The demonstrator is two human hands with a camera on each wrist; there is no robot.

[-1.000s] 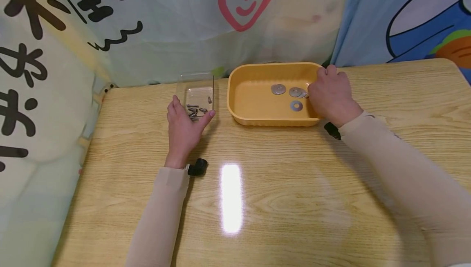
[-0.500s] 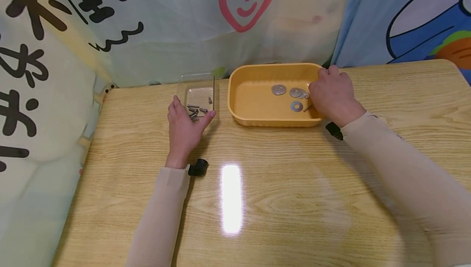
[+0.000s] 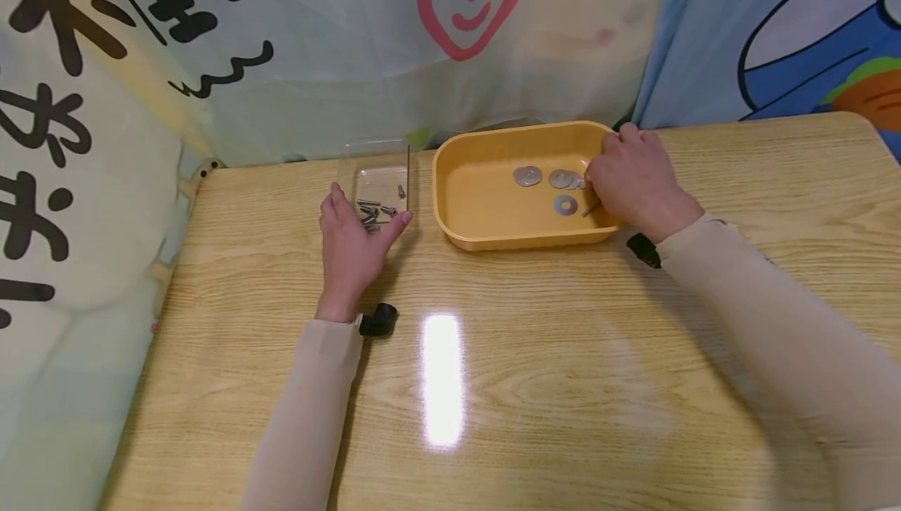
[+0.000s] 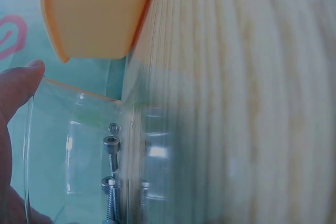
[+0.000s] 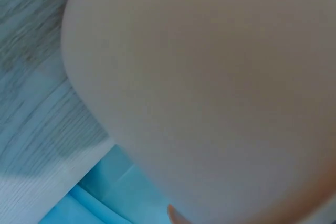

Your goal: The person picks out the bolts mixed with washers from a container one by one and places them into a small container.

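Observation:
In the head view my left hand (image 3: 353, 254) holds a clear plastic box (image 3: 380, 173), thumb at its right side and fingers along its left. Several metal screws (image 4: 111, 184) lie in the box, socket-headed in the left wrist view. To the right, my right hand (image 3: 637, 180) grips the right end of a yellow plastic tray (image 3: 486, 241), with its fingers over the rim. Several flat washers (image 3: 565, 205) lie in the tray. A thin screw-like piece (image 3: 591, 208) shows beside the right hand. That hand's palm (image 5: 205, 93) fills most of the right wrist view, hiding its fingertips.
Both containers stand near the back edge of a wooden table (image 3: 535, 386). Behind them hangs a printed cloth (image 3: 338, 65), joined at the right by a blue cloth (image 3: 704, 41). A bright light reflection (image 3: 443, 382) lies on the tabletop in front.
The tray has turned slightly, its left end coming toward me, and the washers have shifted a little left with it. A thin piece has come into sight by the right hand. The left hand stays put.

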